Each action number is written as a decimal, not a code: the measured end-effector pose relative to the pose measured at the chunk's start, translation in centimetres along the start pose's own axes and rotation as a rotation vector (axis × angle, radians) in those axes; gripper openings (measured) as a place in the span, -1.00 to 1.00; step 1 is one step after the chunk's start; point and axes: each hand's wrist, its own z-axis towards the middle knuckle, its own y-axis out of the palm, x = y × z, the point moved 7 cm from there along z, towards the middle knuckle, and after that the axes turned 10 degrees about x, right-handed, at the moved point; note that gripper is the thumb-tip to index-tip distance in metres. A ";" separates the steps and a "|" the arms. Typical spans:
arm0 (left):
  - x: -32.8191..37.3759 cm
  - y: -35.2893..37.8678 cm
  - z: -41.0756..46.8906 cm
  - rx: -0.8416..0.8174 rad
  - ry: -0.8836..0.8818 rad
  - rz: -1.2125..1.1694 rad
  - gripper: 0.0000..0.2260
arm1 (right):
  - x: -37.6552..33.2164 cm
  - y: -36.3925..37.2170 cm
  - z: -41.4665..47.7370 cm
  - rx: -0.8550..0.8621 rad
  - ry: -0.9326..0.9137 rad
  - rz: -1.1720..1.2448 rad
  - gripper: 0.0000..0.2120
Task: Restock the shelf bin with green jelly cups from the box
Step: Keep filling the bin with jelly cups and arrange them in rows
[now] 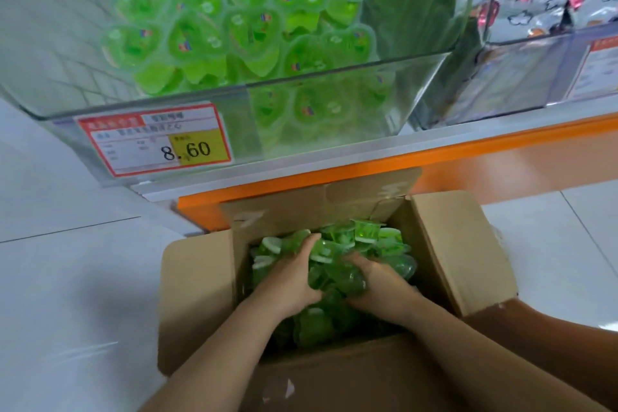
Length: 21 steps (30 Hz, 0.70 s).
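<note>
I see both hands down in the open box [197,294], which sits on the floor [67,278] against the orange base of the shelf. The left hand [291,278] and right hand [378,281] face each other, fingers curled narrow around a heap of green jelly cups [341,239] gathered between them, near the box's far edge. More cups fill the box under my wrists. Above, the clear bin [240,124] already holds green cups, with a price label [153,140] on its front left corner.
</note>
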 end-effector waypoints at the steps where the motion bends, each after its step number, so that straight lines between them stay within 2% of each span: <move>1: 0.2 0.1 0.0 -0.020 0.010 0.024 -0.14 | -0.5 0.0 0.0 0.013 -0.019 -0.005 -0.41; 7: 0.0 1.0 0.1 0.025 0.029 0.009 -0.13 | 0.4 -0.5 0.5 0.118 0.103 0.096 -0.53; 15: -0.5 0.4 -0.5 0.126 0.077 -0.122 -0.38 | 1.7 -1.7 -0.4 0.112 0.156 0.140 -0.57; 21: -0.3 0.5 0.4 0.129 0.090 -0.145 -0.36 | 1.9 -5.0 -0.8 0.230 0.199 0.243 -0.62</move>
